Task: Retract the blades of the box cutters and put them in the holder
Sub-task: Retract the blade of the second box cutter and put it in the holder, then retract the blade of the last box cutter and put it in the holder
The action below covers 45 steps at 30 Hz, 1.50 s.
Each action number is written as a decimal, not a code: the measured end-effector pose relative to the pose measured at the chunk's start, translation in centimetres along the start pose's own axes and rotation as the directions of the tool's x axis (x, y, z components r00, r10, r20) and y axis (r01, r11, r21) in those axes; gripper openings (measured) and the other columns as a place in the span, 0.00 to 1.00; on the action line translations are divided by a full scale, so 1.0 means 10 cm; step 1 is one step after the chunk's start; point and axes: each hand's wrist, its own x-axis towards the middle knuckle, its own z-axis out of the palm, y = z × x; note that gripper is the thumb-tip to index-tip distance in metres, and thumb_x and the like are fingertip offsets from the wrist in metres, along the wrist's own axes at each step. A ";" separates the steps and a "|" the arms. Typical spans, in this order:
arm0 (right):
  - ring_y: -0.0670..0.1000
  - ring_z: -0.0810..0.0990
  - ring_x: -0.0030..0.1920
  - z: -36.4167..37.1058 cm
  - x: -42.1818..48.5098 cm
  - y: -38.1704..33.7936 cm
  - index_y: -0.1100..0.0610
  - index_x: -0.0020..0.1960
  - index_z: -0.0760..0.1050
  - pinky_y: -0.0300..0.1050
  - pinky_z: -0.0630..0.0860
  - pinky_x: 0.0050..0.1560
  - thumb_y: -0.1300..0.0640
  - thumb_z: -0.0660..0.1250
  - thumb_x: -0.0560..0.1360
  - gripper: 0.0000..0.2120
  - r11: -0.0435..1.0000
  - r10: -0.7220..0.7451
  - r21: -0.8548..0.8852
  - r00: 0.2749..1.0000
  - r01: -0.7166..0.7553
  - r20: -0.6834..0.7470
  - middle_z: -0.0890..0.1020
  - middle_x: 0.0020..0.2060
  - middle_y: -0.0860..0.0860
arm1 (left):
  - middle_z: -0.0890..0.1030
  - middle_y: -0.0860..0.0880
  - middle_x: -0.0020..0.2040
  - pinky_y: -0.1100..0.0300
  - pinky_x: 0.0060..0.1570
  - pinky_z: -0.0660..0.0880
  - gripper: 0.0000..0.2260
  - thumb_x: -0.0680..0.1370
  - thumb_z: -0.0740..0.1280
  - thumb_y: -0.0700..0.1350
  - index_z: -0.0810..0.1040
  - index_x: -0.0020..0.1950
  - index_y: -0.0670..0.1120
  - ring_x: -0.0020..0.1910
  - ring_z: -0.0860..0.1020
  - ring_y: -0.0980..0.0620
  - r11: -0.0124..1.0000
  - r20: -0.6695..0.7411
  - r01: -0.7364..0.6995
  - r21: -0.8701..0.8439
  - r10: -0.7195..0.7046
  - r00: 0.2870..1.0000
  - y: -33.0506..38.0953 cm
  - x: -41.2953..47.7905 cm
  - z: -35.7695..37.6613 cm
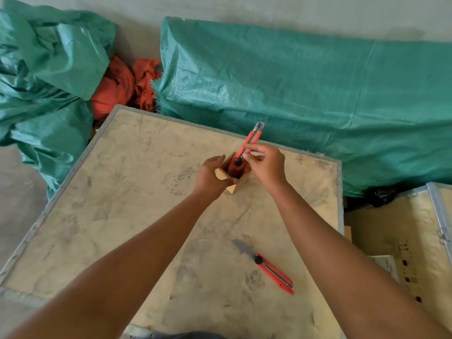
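Note:
A small wooden holder (238, 183) stands on the plywood crate top (122, 192), tilted toward me. My left hand (212, 176) grips its left side. My right hand (266, 165) pinches a red box cutter (252, 138) that stands with its lower end inside the holder and its metal tip pointing up and away. More red shows inside the holder. A second red box cutter (274, 274) lies near the front right of the crate top, its grey blade (242, 247) extended toward the upper left.
Green tarpaulin bundles (305, 94) lie behind and left of the crate, with orange cloth (122, 86) between them. Another metal-edged wooden crate (415, 228) sits lower at the right, across a gap.

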 end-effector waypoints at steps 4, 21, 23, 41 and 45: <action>0.48 0.84 0.43 0.19 0.05 0.09 0.53 0.56 0.87 0.50 0.83 0.56 0.64 0.74 0.75 0.12 0.993 -0.022 -0.116 1.000 0.023 0.011 0.89 0.51 0.52 | 0.74 0.44 0.71 0.55 0.64 0.69 0.40 0.66 0.80 0.47 0.68 0.74 0.43 0.69 0.72 0.44 0.989 0.061 0.072 0.126 -0.080 0.995 -0.17 0.19 0.16; 0.52 0.86 0.53 0.17 -0.11 0.07 0.57 0.58 0.86 0.47 0.80 0.63 0.68 0.69 0.77 0.14 0.989 0.007 -0.145 0.996 0.006 0.089 0.88 0.55 0.54 | 0.71 0.44 0.72 0.49 0.69 0.69 0.43 0.67 0.80 0.48 0.63 0.77 0.43 0.70 0.70 0.44 0.986 0.023 0.065 0.155 -0.070 0.997 -0.20 0.13 0.22; 0.52 0.86 0.53 0.10 -0.18 0.05 0.57 0.59 0.85 0.44 0.80 0.62 0.69 0.70 0.77 0.14 0.989 -0.006 -0.144 0.996 0.020 0.093 0.87 0.56 0.54 | 0.70 0.44 0.73 0.49 0.71 0.67 0.42 0.67 0.80 0.47 0.64 0.76 0.43 0.71 0.69 0.44 0.985 0.008 0.054 0.164 -0.056 0.998 -0.16 0.06 0.20; 0.48 0.86 0.49 -0.54 -1.84 1.05 0.55 0.54 0.87 0.35 0.80 0.54 0.65 0.71 0.76 0.10 0.954 0.252 -0.230 0.931 -0.193 0.264 0.88 0.51 0.52 | 0.83 0.49 0.58 0.64 0.49 0.71 0.14 0.74 0.73 0.44 0.82 0.59 0.49 0.55 0.80 0.53 0.990 0.097 0.101 0.095 -0.110 0.989 -0.79 -1.54 0.90; 0.45 0.82 0.44 -0.46 -2.05 1.28 0.64 0.58 0.84 0.20 0.73 0.39 0.69 0.70 0.75 0.12 0.941 0.274 -0.290 0.895 -0.173 0.352 0.85 0.49 0.57 | 0.81 0.46 0.60 0.60 0.55 0.74 0.15 0.74 0.73 0.42 0.82 0.61 0.45 0.57 0.79 0.46 0.969 0.107 -0.002 0.248 -0.025 0.994 -0.96 -1.48 1.06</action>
